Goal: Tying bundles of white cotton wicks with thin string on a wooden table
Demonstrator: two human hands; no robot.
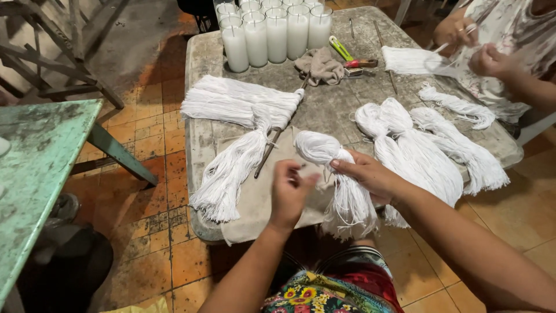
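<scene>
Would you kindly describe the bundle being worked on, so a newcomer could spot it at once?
Start at the worn grey table and look to its near edge. Between the left hand and right hand lies a white thread bundle with a rounded head. Unlike its neighbours, it is the only one held, its tail hanging over the edge.

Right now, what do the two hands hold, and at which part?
The right hand pinches a white thread bundle just below its looped head. The left hand is curled beside it; its grip cannot be told.

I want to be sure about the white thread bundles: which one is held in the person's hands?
The thread bundle at the table's near edge, pinched by the right hand below its rounded head, left hand beside it. The other bundles lie untouched.
</scene>
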